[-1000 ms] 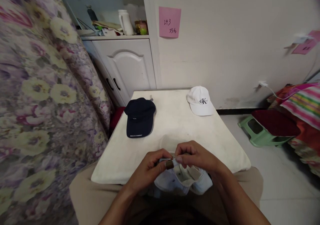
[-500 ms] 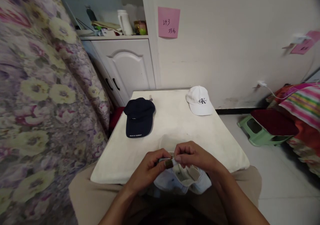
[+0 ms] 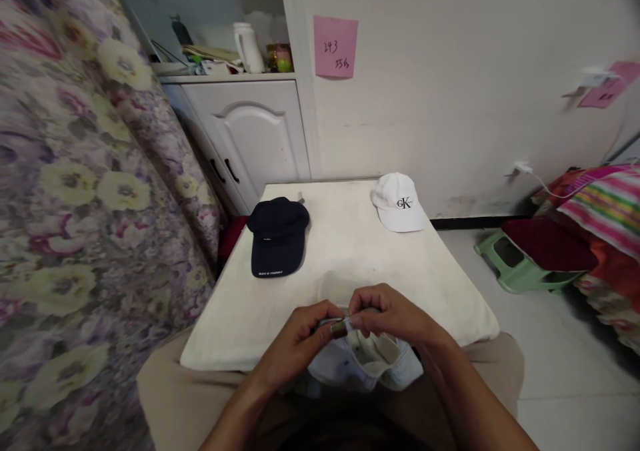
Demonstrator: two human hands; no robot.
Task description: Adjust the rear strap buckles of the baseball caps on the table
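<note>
A pale blue baseball cap point(image 3: 345, 365) is held at the near edge of the table, its lighter inside partly showing. My left hand point(image 3: 306, 334) pinches the cap's strap beside a brownish metal buckle point(image 3: 339, 329). Close by, my right hand point(image 3: 383, 312) is closed on the same strap, fingertips almost meeting the left ones. The strap's end is mostly hidden by my fingers. Farther off, a navy cap point(image 3: 279, 237) lies at the table's left and a white cap point(image 3: 400, 204) with dark letters at its far right.
The table point(image 3: 345, 237) has a cream cover and reaches my knees. A floral curtain point(image 3: 75, 204) hangs at the left, before a white cabinet point(image 3: 255, 131). A green stool point(image 3: 530, 257) with a dark red top stands on the right.
Both hands stay on the strap with barely any movement. The view has shifted very slightly; the other caps lie as before.
</note>
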